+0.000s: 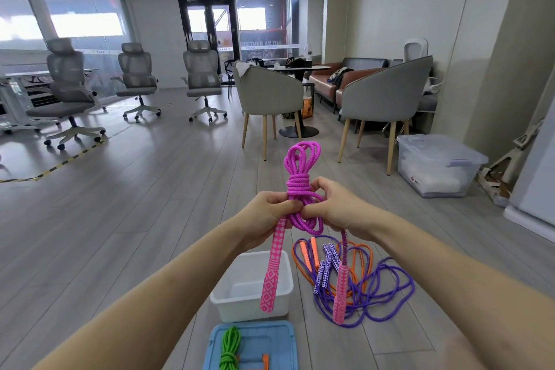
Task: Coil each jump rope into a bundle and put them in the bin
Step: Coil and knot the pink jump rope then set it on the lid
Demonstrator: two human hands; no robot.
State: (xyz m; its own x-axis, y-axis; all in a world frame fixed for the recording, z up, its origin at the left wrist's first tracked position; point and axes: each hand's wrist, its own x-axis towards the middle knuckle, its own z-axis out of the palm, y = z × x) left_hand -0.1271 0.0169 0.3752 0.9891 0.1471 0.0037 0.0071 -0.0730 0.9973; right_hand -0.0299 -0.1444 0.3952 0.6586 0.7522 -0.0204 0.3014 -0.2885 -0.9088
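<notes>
Nearest me, a green coiled jump rope (229, 348) lies on a blue lid (270, 339) on the floor. Beyond it stands the white bin (240, 300), with purple and orange jump ropes (375, 288) loose just right of it. Above, my left hand (267, 213) and right hand (336, 207) curl their fingers around the magenta jump rope bundle (300, 180), its pink handles (274, 264) hanging.

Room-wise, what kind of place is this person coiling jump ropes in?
Probably an office lounge or shared workspace: grey swivel office chairs stand along a glass wall, and padded armchairs surround a round table beside a sofa.
</notes>
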